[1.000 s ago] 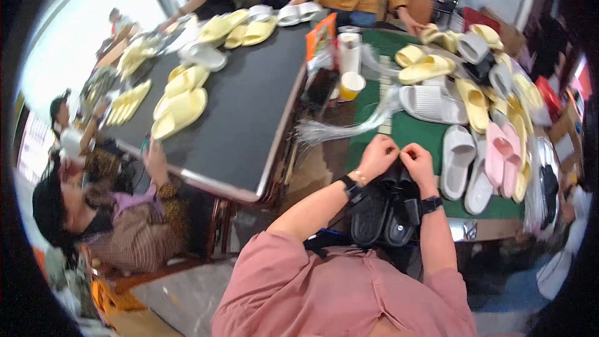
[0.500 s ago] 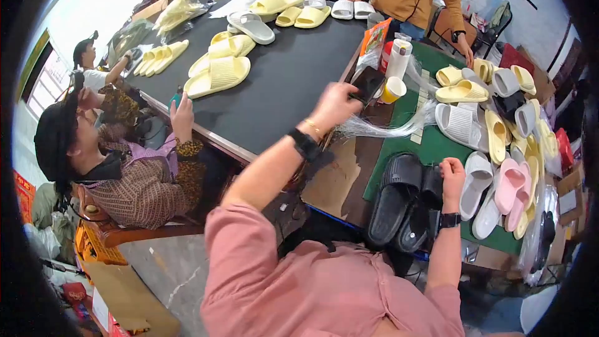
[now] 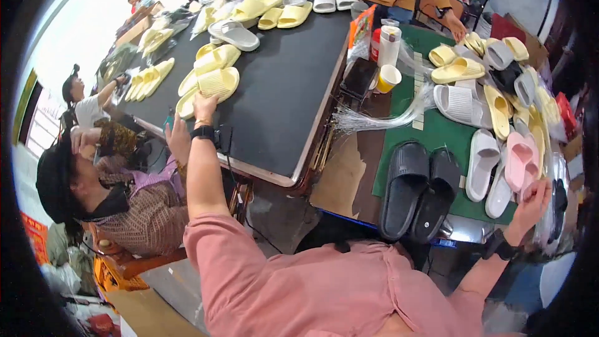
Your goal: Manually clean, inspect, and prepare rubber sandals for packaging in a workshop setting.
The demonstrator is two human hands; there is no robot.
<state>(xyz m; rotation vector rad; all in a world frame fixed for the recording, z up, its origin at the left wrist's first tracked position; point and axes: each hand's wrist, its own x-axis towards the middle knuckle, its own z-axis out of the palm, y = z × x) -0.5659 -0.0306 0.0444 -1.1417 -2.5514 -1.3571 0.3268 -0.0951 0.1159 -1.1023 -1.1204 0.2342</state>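
My left hand (image 3: pixel 204 112) reaches across to the dark table, its fingers closed at the edge of a pale yellow slipper (image 3: pixel 218 82). Beside that slipper lies its yellow mate, partly covered. On the right, my right hand (image 3: pixel 534 205) has its fingers curled at the heel end of a pink slipper (image 3: pixel 521 161); the exact contact is partly hidden. Left of it are white slippers (image 3: pixel 483 165). A pair of black slippers (image 3: pixel 407 190) sits side by side at the front edge of the green mat (image 3: pixel 399 131), touched by neither hand.
A black phone (image 3: pixel 359 78), yellow paper cup (image 3: pixel 388 78), white bottle (image 3: pixel 389 47) and clear plastic strands (image 3: pixel 380 118) lie between the tables. Yellow and grey slippers (image 3: pixel 499 53) crowd the mat's far right. A seated person (image 3: pixel 134 206) is close on my left; others stand beyond.
My left hand has swung from the phone over to the yellow slipper. From the black slippers my right hand has moved right to the pink pair. The right black slipper now sits level with its mate.
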